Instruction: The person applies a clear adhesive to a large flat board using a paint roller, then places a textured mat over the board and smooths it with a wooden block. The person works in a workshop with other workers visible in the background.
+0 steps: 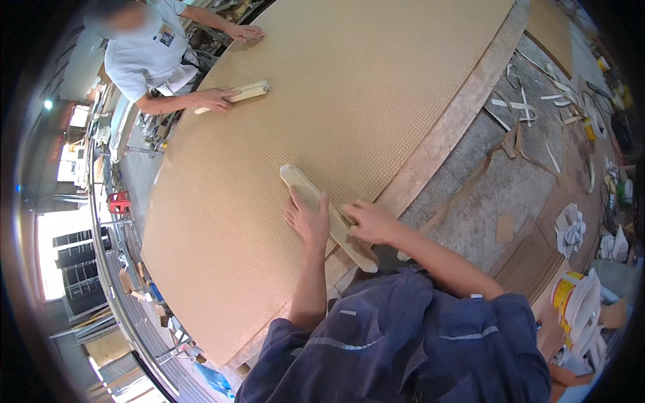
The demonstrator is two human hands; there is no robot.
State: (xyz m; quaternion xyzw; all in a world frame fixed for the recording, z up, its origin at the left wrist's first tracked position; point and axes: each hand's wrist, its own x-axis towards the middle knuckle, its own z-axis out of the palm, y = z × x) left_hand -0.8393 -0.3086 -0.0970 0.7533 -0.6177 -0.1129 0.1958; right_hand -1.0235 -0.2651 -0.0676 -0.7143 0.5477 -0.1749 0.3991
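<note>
A long, pale wooden-looking block (338, 232) with rounded ends slants across the near edge of a large tan sheet with a fine dimpled pattern (322, 101). My left hand (310, 218) grips the block's upper half, thumb lying along its top and fingers round its left side. Lower down, my right hand (368, 221) has its curled fingers at the block's right edge; the fingertips are partly hidden. The block's near end points toward my dark blue work clothes. Whether its underside touches the sheet, I cannot tell.
Across the sheet, a co-worker in a white shirt holds a similar block (248, 91) with one hand and rests the other hand (246, 32) on the sheet. Pale strips (524, 111) and crumpled paper (570, 228) litter the floor at right, near white buckets (571, 302). A red stool (119, 202) stands at left.
</note>
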